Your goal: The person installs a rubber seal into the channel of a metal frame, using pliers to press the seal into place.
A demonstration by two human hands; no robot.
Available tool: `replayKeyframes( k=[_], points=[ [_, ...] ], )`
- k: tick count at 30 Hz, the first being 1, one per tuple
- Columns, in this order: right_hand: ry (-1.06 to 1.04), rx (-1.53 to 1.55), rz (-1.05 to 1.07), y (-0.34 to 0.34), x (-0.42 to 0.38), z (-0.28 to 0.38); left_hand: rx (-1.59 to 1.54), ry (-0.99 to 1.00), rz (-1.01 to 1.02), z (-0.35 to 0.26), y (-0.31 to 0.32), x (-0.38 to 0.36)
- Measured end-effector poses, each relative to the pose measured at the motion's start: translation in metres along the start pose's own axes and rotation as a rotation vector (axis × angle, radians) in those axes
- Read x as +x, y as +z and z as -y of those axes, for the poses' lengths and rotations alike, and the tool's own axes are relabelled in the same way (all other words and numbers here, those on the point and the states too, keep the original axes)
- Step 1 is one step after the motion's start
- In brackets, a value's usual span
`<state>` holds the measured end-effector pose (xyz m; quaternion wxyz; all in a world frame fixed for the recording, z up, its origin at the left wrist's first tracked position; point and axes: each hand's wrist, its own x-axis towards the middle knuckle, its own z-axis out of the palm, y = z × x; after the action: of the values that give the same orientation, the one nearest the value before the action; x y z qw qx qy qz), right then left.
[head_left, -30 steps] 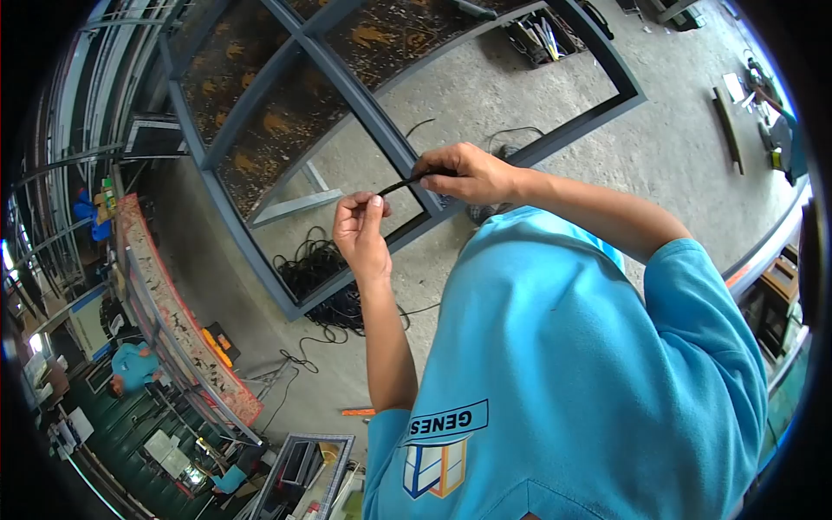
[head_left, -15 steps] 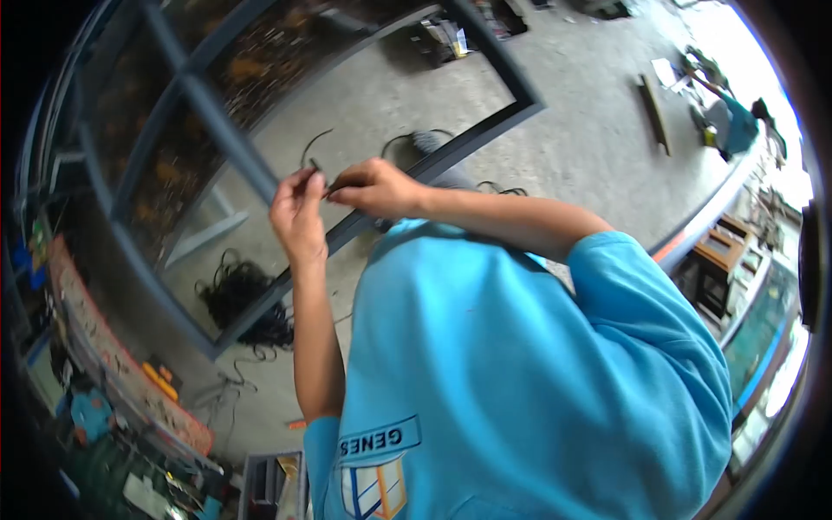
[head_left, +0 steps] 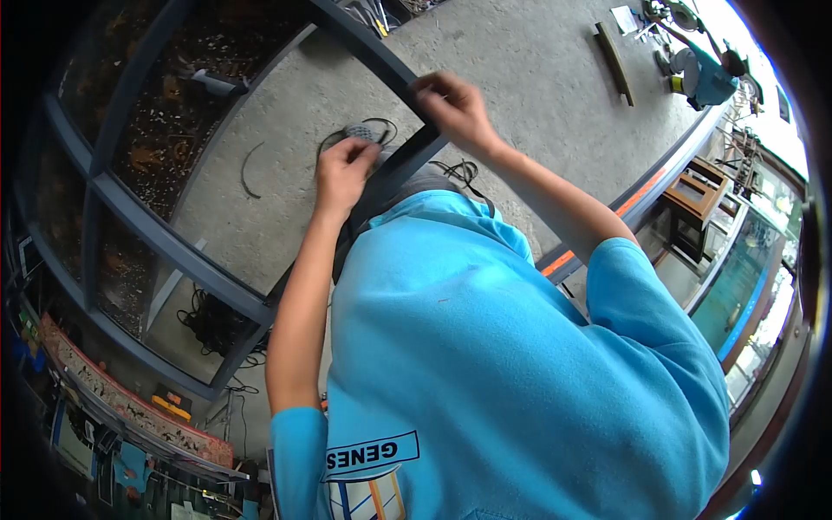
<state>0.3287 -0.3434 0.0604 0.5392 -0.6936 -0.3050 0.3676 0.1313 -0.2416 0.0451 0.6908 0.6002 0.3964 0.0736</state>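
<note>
A dark grey metal frame (head_left: pixel 165 227) with crossbars stands in front of me. My left hand (head_left: pixel 342 178) is closed in a pinch above the frame's near bar, and a thin black flexible strip (head_left: pixel 384 132) shows at its fingertips. Part of that strip loops over a shoe on the floor behind. My right hand (head_left: pixel 458 108) is at the frame's right corner, its fingers curled against the bar and slightly blurred; whatever they may hold is hidden.
Another black strip (head_left: pixel 249 173) lies curved on the concrete floor. Tangled black strips (head_left: pixel 212 322) lie below the frame at left. A long bar (head_left: pixel 614 65) is on the floor at upper right, near a co-worker (head_left: pixel 712 82). A wooden stool-like piece (head_left: pixel 696 191) stands at right.
My hands were close together by the crossbar and are now apart. The right has moved up and right to the frame's corner, the left to the right. The view has shifted too.
</note>
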Motion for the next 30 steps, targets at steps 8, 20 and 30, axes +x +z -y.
replayKeyframes(
  k=[8, 20, 30],
  points=[
    [0.395, 0.175, 0.11, -0.059, 0.011, -0.046, 0.287, 0.067, 0.097, 0.01, 0.063, 0.052],
    [0.258, 0.214, 0.099, -0.054, 0.021, -0.057, 0.074, -0.098, 0.019, 0.019, 0.044, 0.048],
    [0.076, 0.195, 0.15, -0.026, 0.035, -0.028, -0.398, -0.362, -0.205, 0.026, -0.045, -0.012]
  ],
)
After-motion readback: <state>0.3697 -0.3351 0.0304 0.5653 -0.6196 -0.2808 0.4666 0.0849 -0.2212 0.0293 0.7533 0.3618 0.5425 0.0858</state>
